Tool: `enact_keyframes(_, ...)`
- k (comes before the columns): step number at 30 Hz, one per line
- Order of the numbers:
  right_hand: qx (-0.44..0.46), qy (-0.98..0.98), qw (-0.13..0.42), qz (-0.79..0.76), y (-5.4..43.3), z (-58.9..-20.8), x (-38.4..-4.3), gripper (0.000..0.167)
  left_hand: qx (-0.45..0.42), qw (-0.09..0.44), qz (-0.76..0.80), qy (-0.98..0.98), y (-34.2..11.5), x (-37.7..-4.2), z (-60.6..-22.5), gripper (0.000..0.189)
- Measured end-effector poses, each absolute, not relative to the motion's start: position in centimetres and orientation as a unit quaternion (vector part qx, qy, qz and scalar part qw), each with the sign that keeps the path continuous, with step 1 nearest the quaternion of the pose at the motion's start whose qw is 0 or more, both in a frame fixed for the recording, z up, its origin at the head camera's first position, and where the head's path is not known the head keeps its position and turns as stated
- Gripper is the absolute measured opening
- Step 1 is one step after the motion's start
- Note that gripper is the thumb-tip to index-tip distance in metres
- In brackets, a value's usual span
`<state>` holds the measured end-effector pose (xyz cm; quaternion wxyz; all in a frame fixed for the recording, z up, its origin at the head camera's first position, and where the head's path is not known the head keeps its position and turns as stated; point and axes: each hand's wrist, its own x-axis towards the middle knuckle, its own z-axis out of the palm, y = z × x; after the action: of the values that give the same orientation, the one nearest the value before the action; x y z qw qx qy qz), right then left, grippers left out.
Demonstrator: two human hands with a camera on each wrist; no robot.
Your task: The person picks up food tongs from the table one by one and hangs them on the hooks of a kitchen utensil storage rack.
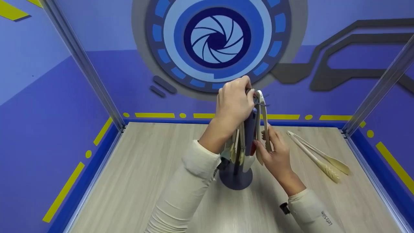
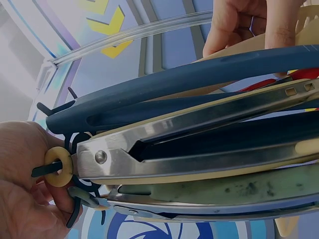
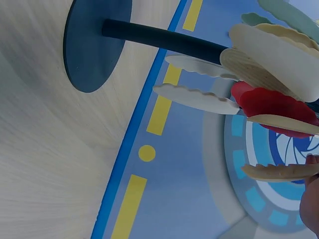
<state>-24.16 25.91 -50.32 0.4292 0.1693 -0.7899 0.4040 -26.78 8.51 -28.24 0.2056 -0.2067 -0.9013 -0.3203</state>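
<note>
My left hand [image 1: 234, 100] grips the top of a dark upright stand [image 1: 242, 183], whose hooks show beside the palm in the left wrist view. Several tongs hang around this stand: dark blue tongs [image 2: 189, 77], steel tongs with beige edges [image 2: 107, 158], green speckled tongs [image 2: 239, 186] and red-tipped tongs [image 3: 274, 107]. On the stand's right side, my right hand [image 1: 278, 155] holds beige tongs [image 1: 265, 118] low on their arms, thumb on one side and fingers on the other. Their looped top is up at the hooks. One jagged tip shows in the right wrist view.
Another pair of beige tongs [image 1: 307, 150] lies spread on the wooden table [image 1: 155, 155], to the right of the stand. Blue printed walls [image 1: 181, 103] with metal corner posts [image 1: 87, 64] enclose the table at the back and sides.
</note>
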Motion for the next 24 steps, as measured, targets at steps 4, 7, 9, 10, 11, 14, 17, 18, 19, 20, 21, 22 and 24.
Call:
enact_keyframes(4, 0.167, -0.794, 0.425, 0.401, 26.0, -50.0, -24.0, 0.065, -0.203, 0.202, -0.318, -0.904, 8.6, -26.8, -28.3, 0.016)
enact_keyframes(7, 0.170, -0.793, 0.422, 0.405, 26.2, -49.8, -24.0, 0.064, -0.200, 0.202, -0.319, -0.904, 8.5, -26.8, -28.3, 0.017)
enact_keyframes(9, 0.170, -0.793, 0.419, 0.408, 26.2, -49.7, -24.0, 0.065, -0.200, 0.201, -0.322, -0.903, 8.5, -26.8, -28.2, 0.017)
enact_keyframes(10, 0.171, -0.793, 0.418, 0.409, 26.3, -49.7, -23.9, 0.066, -0.201, 0.201, -0.323, -0.903, 8.5, -26.8, -28.2, 0.017)
enact_keyframes(11, 0.170, -0.793, 0.416, 0.411, 26.3, -49.8, -23.9, 0.066, -0.201, 0.200, -0.324, -0.903, 8.5, -26.8, -28.2, 0.017)
enact_keyframes(14, 0.172, -0.794, 0.409, 0.415, 26.4, -49.8, -23.8, 0.068, -0.202, 0.201, -0.329, -0.900, 8.4, -26.8, -28.2, 0.017)
enact_keyframes(17, 0.174, -0.794, 0.402, 0.421, 26.5, -49.8, -23.7, 0.069, -0.203, 0.204, -0.333, -0.898, 8.5, -26.8, -28.3, 0.017)
enact_keyframes(18, 0.175, -0.795, 0.400, 0.421, 26.6, -49.8, -23.6, 0.070, -0.203, 0.205, -0.335, -0.897, 8.5, -26.8, -28.3, 0.017)
enact_keyframes(19, 0.175, -0.795, 0.398, 0.423, 26.7, -49.8, -23.6, 0.070, -0.204, 0.206, -0.333, -0.897, 8.5, -26.8, -28.3, 0.017)
enact_keyframes(20, 0.174, -0.795, 0.395, 0.426, 26.7, -49.8, -23.5, 0.071, -0.204, 0.207, -0.331, -0.897, 8.5, -26.8, -28.4, 0.017)
enact_keyframes(21, 0.173, -0.796, 0.392, 0.428, 26.8, -49.8, -23.5, 0.071, -0.205, 0.208, -0.330, -0.898, 8.6, -26.8, -28.4, 0.017)
enact_keyframes(22, 0.171, -0.797, 0.390, 0.429, 26.9, -49.8, -23.4, 0.070, -0.205, 0.208, -0.328, -0.898, 8.6, -26.7, -28.4, 0.017)
enact_keyframes(24, 0.172, -0.798, 0.392, 0.425, 27.2, -49.9, -23.4, 0.070, -0.205, 0.209, -0.327, -0.898, 8.6, -26.7, -28.4, 0.017)
